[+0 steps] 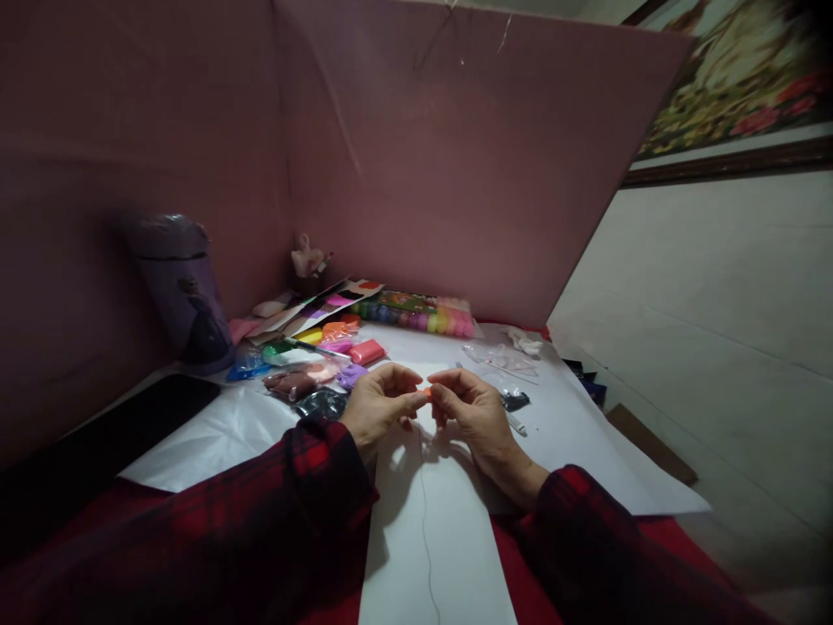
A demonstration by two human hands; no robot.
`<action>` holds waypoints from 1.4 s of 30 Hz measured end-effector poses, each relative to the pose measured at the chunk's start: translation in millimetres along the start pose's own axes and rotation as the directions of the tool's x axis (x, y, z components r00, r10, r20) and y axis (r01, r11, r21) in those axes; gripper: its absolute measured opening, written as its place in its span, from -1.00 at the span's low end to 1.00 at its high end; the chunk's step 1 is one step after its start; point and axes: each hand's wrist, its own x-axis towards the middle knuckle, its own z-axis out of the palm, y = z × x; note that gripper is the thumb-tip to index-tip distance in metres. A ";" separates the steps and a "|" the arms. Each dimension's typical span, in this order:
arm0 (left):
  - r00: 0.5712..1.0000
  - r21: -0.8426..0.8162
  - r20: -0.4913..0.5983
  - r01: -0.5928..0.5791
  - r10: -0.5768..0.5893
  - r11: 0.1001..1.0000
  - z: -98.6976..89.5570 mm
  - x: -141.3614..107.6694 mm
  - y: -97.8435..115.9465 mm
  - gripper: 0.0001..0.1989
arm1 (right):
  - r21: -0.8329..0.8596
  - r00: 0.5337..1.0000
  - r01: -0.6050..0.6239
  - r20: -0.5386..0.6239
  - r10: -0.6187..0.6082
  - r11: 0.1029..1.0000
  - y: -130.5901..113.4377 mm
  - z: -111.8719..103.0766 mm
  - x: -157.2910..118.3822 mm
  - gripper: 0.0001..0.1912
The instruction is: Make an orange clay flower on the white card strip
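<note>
Between the fingertips of both hands is a small orange piece (428, 393), probably clay. My left hand (383, 404) pinches it from the left with thumb and fingers. From the other side, my right hand (478, 421) grips the same piece between thumb and fingers. Both hands are above a white paper strip (429, 538) with a thin wavy line down it. The fingers cover much of the orange piece, so its full shape is hidden.
Colourful bagged clay packets (368, 351) lie left of centre, before a long multicoloured pack (416, 314). A purple tumbler (188, 304) and a black flat object (156, 417) are at left. Clear plastic (501, 358) lies at right. Pink panels stand behind.
</note>
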 end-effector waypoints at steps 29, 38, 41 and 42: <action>0.993 -0.105 0.073 0.103 -0.096 0.989 -5.2 2.4 -9.1 -0.62 | -0.455 0.933 0.349 0.084 -0.351 0.819 -1.4 -0.1 -9.2 -0.88; 0.986 -0.093 0.099 0.143 -0.133 0.985 -4.5 1.1 -8.9 -0.62 | -0.418 0.949 0.309 0.084 -0.302 0.854 -1.9 -0.7 -8.9 -0.94; 0.994 -0.078 0.073 0.086 -0.081 0.993 -3.1 1.0 -6.2 -0.63 | -0.272 0.981 0.193 0.049 -0.187 0.943 -2.3 -0.6 -7.2 -0.87; 0.997 -0.063 0.060 0.056 -0.053 0.996 -2.4 1.0 -5.2 -0.64 | -0.193 0.991 0.134 0.033 -0.131 0.972 -2.5 -0.6 -6.0 -0.84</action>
